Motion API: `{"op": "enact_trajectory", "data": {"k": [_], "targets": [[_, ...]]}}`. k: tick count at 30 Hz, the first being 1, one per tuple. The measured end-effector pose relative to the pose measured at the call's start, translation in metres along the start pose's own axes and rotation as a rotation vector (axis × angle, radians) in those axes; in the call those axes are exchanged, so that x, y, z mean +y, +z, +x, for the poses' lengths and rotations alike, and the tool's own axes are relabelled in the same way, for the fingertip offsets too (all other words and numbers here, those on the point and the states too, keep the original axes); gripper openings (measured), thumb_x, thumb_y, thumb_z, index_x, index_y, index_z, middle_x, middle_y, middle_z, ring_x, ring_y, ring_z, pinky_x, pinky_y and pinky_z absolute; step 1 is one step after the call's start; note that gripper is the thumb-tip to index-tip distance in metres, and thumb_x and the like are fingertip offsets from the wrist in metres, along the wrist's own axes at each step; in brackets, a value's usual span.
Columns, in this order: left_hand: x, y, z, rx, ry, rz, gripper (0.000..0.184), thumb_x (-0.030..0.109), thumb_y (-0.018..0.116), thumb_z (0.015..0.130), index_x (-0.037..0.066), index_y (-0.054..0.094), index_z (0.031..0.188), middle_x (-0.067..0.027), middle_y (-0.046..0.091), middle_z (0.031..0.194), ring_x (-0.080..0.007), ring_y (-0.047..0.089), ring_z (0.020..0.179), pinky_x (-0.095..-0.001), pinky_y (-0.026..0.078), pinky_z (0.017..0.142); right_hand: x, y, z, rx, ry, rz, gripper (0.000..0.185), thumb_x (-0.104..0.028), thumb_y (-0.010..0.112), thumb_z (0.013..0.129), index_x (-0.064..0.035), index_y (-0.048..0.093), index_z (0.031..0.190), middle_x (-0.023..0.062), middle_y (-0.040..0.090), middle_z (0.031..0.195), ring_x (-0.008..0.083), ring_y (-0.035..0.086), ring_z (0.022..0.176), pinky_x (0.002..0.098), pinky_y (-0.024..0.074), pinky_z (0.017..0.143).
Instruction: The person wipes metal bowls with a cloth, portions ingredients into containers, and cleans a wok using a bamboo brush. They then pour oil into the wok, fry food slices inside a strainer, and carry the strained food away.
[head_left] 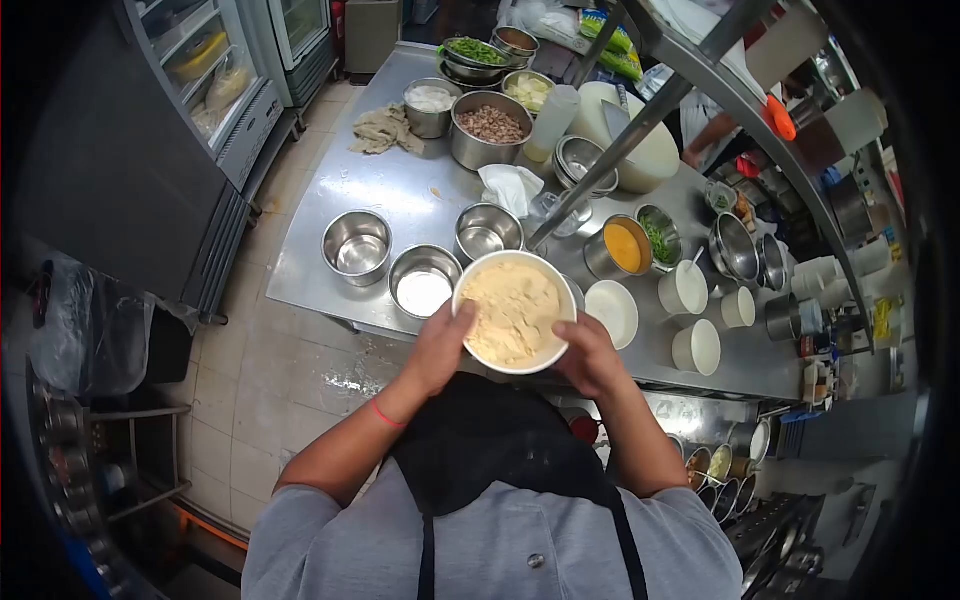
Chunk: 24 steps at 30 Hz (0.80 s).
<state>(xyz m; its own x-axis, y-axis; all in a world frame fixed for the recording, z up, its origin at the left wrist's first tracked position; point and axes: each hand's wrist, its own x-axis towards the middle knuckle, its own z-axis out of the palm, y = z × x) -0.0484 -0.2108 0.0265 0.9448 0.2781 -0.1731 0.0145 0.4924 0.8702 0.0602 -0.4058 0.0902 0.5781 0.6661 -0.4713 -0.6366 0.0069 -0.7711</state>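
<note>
Between my two hands is a round white tub (515, 310) filled with a pale yellow, crumbly food, held over the table's front edge. My left hand (440, 345) grips its left side, thumb over the rim. On the opposite side my right hand (592, 352) clasps the tub the same way, its thumb at the rim. Just beyond stand three steel pots: one at the left (357, 247), a middle one (425, 281) with a white bottom, and one at the right (489, 231). A white bowl (611, 314) is close to my right hand.
Farther back are a pot of chopped meat (491, 130), a pot of white food (431, 108), and a crumpled cloth (386, 131). A slanting metal post (630, 135) rises from the steel table (310, 205). A pot of orange liquid (618, 247) and several white cups stand right. Fridges line the left.
</note>
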Motion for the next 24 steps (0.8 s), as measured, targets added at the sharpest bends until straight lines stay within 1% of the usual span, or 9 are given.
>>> {"op": "enact_trajectory", "data": {"k": [1,4,5,7,11,12,16,18,24], "targets": [[-0.002,-0.015,0.001,0.056,0.091,0.252,0.047,0.025,0.058,0.094,-0.007,0.048,0.126,-0.0151,0.061,0.113,-0.0214,0.058,0.105,-0.0341,0.047,0.089,-0.001,0.004,0.009,-0.002,0.003,-0.011,0.053,-0.016,0.063,0.085,0.0037,0.044,0.131,0.0154,0.057,0.123,0.0248,0.059,0.109,0.0421,0.0501,0.093],[-0.01,-0.06,0.006,0.699,0.384,1.002,0.053,0.043,0.061,0.088,-0.007,0.056,0.105,-0.0201,0.056,0.101,-0.0353,0.057,0.091,-0.0422,0.047,0.084,-0.017,0.02,0.037,0.088,-0.128,-0.349,0.056,-0.009,0.071,0.08,0.0055,0.048,0.129,0.0114,0.063,0.11,0.0186,0.063,0.093,0.03,0.0535,0.073],[-0.019,-0.077,0.011,0.707,0.386,0.995,0.053,0.043,0.061,0.088,-0.007,0.056,0.105,-0.0201,0.056,0.101,-0.0353,0.057,0.091,-0.0422,0.047,0.084,-0.018,0.019,0.047,0.083,-0.127,-0.358,0.056,-0.009,0.071,0.08,0.0055,0.048,0.129,0.0114,0.063,0.11,0.0186,0.063,0.093,0.03,0.0535,0.073],[-0.016,-0.091,0.021,0.652,0.038,1.183,0.048,0.045,0.061,0.087,-0.004,0.059,0.086,-0.0214,0.058,0.09,-0.0359,0.058,0.084,-0.0413,0.048,0.075,-0.017,0.014,0.069,0.135,-0.287,-0.586,0.063,-0.01,0.073,0.078,0.0064,0.046,0.133,0.0099,0.064,0.105,0.0148,0.062,0.083,0.0262,0.0506,0.064],[-0.023,-0.088,0.042,0.486,0.164,1.245,0.031,0.025,0.056,0.087,-0.005,0.06,0.079,-0.0267,0.061,0.084,-0.0417,0.061,0.081,-0.049,0.049,0.073,-0.041,0.032,0.076,0.211,-0.186,-0.681,0.067,-0.012,0.075,0.075,0.0064,0.047,0.132,0.0097,0.065,0.103,0.0138,0.062,0.084,0.0253,0.05,0.063],[-0.01,-0.076,0.039,0.449,0.167,1.297,0.028,0.021,0.053,0.086,-0.005,0.061,0.078,-0.0275,0.062,0.083,-0.0426,0.063,0.076,-0.0507,0.05,0.071,-0.048,0.039,0.073,0.206,-0.166,-0.721,0.067,-0.014,0.076,0.073,0.007,0.049,0.13,0.0111,0.066,0.103,0.0162,0.064,0.088,0.0273,0.0513,0.07],[0.008,-0.054,0.041,0.426,0.184,1.328,0.03,0.022,0.052,0.087,-0.005,0.063,0.078,-0.0259,0.063,0.08,-0.0418,0.063,0.071,-0.0496,0.051,0.068,-0.048,0.032,0.084,0.205,-0.2,-0.889,0.072,-0.019,0.078,0.069,0.009,0.049,0.129,0.0152,0.065,0.107,0.0196,0.064,0.092,0.0308,0.0514,0.079],[0.012,-0.049,0.042,0.4,0.214,1.352,0.031,0.022,0.051,0.088,-0.003,0.064,0.077,-0.0247,0.064,0.077,-0.041,0.063,0.069,-0.0492,0.051,0.067,-0.045,0.027,0.089,0.218,-0.286,-1.115,0.084,-0.031,0.081,0.064,0.0116,0.048,0.129,0.0227,0.063,0.114,0.0271,0.063,0.102,0.0348,0.048,0.091],[0.02,-0.043,0.039,0.309,0.186,1.35,0.032,0.022,0.051,0.087,-0.004,0.065,0.073,-0.0256,0.063,0.072,-0.0407,0.064,0.068,-0.0494,0.051,0.067,-0.053,0.046,0.086,0.285,-0.316,-1.428,0.097,-0.046,0.078,0.062,0.0136,0.045,0.13,0.0302,0.056,0.123,0.0363,0.057,0.115,0.0372,0.0435,0.099]]}}
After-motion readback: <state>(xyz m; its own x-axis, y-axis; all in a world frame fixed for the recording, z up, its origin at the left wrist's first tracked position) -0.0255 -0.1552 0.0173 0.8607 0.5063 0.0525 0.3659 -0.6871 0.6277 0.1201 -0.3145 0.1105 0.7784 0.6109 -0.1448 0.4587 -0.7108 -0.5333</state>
